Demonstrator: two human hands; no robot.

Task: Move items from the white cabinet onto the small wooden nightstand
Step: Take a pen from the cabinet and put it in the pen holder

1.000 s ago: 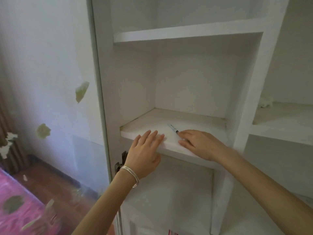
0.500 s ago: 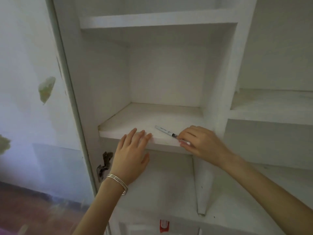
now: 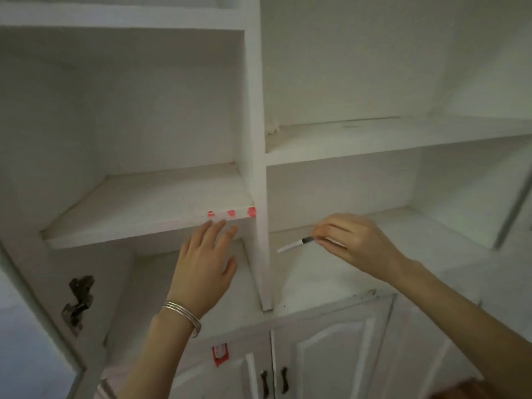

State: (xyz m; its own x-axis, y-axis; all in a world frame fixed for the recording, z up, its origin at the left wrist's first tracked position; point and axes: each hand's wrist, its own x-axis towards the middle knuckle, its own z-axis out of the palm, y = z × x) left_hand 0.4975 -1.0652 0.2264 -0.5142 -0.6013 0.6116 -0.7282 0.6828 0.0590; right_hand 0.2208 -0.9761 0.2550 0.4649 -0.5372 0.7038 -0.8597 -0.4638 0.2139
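A thin white pen (image 3: 290, 246) with a dark band sticks out leftward from my right hand (image 3: 354, 243), which pinches it in the air in front of the right-hand compartment of the white cabinet (image 3: 253, 139). My left hand (image 3: 205, 263), with silver bangles on the wrist, is flat and empty, its fingertips touching the front edge of the left shelf (image 3: 138, 226). That shelf is bare. The nightstand is not in view.
Red marks (image 3: 231, 213) dot the shelf's front edge. A metal hinge (image 3: 77, 300) sits on the left cabinet frame. Closed lower doors with dark handles (image 3: 273, 380) and a red sticker (image 3: 220, 354) are below. A wooden corner (image 3: 472, 390) shows at bottom right.
My right hand lifted the pen off the left shelf and carried it right, past the divider. The view has swung right and down. My left hand stays at the shelf edge.
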